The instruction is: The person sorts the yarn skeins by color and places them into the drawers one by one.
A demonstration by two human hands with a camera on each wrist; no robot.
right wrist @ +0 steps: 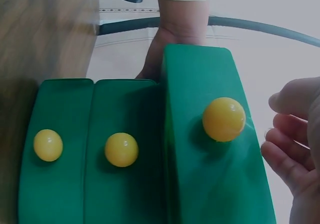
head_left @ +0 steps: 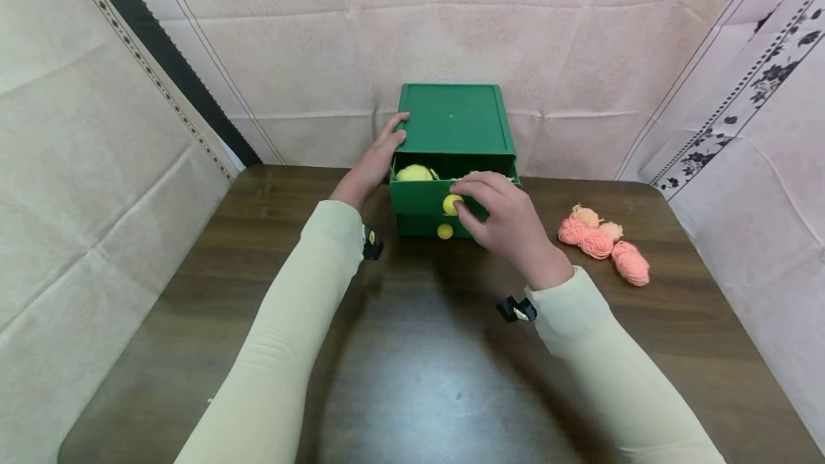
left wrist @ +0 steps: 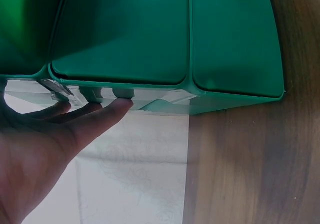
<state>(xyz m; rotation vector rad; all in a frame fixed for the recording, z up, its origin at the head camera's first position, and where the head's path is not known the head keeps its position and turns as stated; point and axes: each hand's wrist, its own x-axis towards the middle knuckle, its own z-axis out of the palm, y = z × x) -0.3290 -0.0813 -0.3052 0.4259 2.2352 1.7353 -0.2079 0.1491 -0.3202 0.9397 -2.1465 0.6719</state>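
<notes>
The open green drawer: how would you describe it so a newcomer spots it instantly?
At the far side of the wooden table stands a green cabinet. Its top drawer has a pale yellow ball inside. Unlike the middle drawer and bottom drawer, which sit closed below, it juts forward.

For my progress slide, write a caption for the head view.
Left hand against a green drawer unit, right hand by the open top drawer, pink yarn balls on the table.

Pale glare and soft shadows mark the table (head_left: 412, 385) in the bright head view, while the slightly soft left wrist view shows the left hand (left wrist: 45, 144) dim against washed-out cloth (left wrist: 135, 184).
</notes>
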